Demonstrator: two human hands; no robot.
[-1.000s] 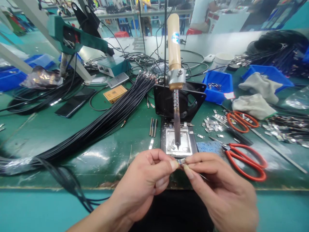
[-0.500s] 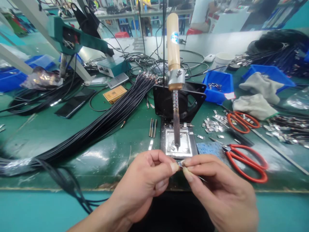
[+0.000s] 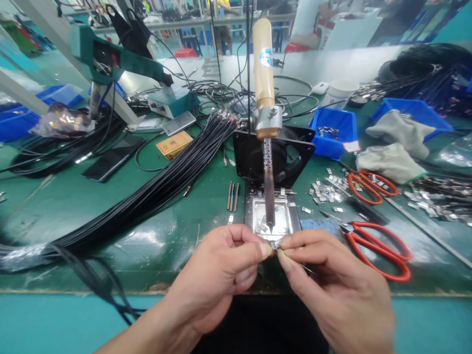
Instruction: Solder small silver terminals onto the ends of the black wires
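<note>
My left hand and my right hand meet just below the tip of a soldering iron. Between their fingertips is a small metal connector, pinched from both sides. A thin grey strand also runs under the fingers of my right hand. The iron has a tan handle and hangs tip down in a clamp over a metal tray holding small silvery pieces. My fingertips hide the connector's ends.
Left of the hands lies a long bundle of black cables. Red-handled cutters and red-handled scissors are on the right, near loose metal connectors. A black fan stands behind the tray, a blue bin beyond it.
Both hands and the connector have shifted very slightly up and to the left, closer to the tray. The pinch of both hands is unchanged.
</note>
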